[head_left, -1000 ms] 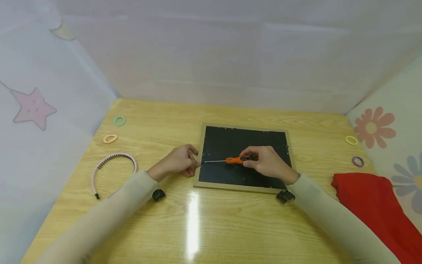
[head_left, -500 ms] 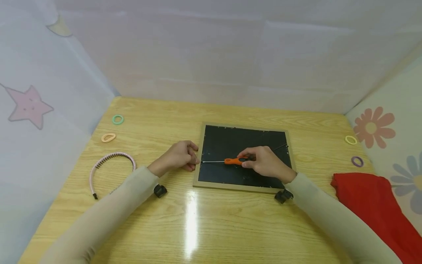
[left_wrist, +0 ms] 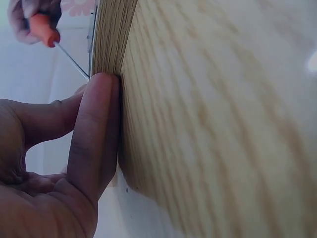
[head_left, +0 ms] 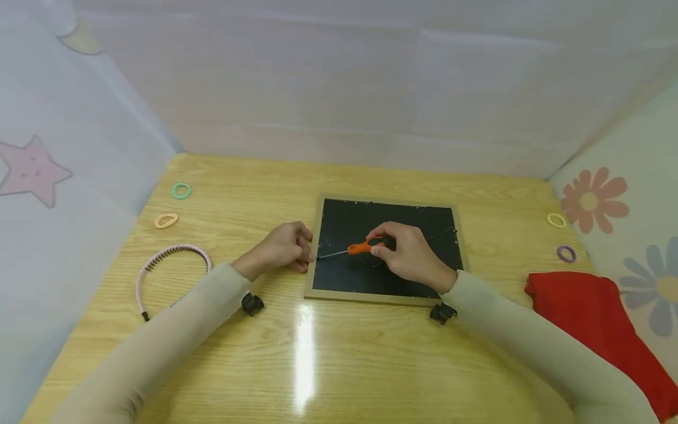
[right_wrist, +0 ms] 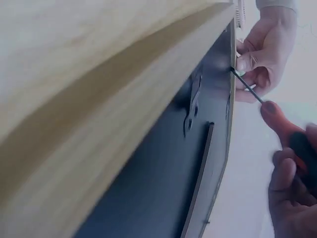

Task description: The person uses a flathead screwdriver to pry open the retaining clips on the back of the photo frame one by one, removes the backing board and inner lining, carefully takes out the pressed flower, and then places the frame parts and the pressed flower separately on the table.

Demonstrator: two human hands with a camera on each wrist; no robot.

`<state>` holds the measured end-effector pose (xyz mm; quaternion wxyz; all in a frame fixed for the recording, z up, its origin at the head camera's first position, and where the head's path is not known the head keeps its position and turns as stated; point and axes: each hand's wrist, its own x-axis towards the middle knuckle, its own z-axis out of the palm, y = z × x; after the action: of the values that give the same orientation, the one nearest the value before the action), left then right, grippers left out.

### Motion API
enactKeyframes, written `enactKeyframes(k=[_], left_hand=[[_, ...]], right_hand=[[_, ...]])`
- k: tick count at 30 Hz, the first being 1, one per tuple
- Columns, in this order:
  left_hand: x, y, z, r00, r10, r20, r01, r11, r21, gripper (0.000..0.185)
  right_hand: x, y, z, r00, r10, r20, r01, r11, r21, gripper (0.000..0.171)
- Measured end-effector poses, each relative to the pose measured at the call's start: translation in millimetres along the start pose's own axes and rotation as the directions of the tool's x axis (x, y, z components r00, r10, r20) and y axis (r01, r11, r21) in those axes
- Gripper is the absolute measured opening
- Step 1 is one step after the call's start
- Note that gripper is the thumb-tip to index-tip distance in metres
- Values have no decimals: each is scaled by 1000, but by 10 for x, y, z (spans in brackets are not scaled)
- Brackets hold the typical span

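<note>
A picture frame (head_left: 385, 301) lies on the table with its black backing (head_left: 339, 274) facing up. My right hand (head_left: 413, 252) grips a screwdriver (head_left: 360, 247) by its orange and black handle, above the backing. The shaft slants left and down, and its tip meets the inner left edge of the frame. At that same edge my left hand (head_left: 283, 247) holds the wooden rim between thumb and finger. In the left wrist view, its finger (left_wrist: 94, 124) presses on the rim's outer side. A small metal hanger (right_wrist: 193, 101) and a thin bar (right_wrist: 200, 173) show on the backing.
A pink headband (head_left: 140, 280) lies left of the left forearm. Green (head_left: 182, 191) and orange (head_left: 166, 221) hair ties lie behind it. At the right are a yellow hair tie (head_left: 556, 220), a purple hair tie (head_left: 566, 254) and a red cloth (head_left: 588, 312).
The screwdriver handle has shifted slightly left and its shaft now slants more, with the tip still at the left edge. My left hand stays at the rim. The head view has shifted a little.
</note>
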<state>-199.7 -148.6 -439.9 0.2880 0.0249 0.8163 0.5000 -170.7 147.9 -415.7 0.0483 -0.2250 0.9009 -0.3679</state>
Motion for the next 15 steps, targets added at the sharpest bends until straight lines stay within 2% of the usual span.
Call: enactKeyframes(k=[3,7,11,15], left_hand=[[-8,-19,-19,1000,0,8,0,1000,-17,42],[-1,-40,-27,999,11,34,-10,999,-33,42],[5,-47,-43,998,23,54,-21,999,-43,39],[4,-45,-81,997,35,71,-31,998,-56,33]], right_hand=[[113,-114,70,992,-80,-98,81,997,15,21],[290,-329,142,965,-215,-152,217,976,-5,19],[454,-572,209,912,-375,-166,364,927,-94,18],[573,-784,292,853,-493,-171,462,866,-192,17]])
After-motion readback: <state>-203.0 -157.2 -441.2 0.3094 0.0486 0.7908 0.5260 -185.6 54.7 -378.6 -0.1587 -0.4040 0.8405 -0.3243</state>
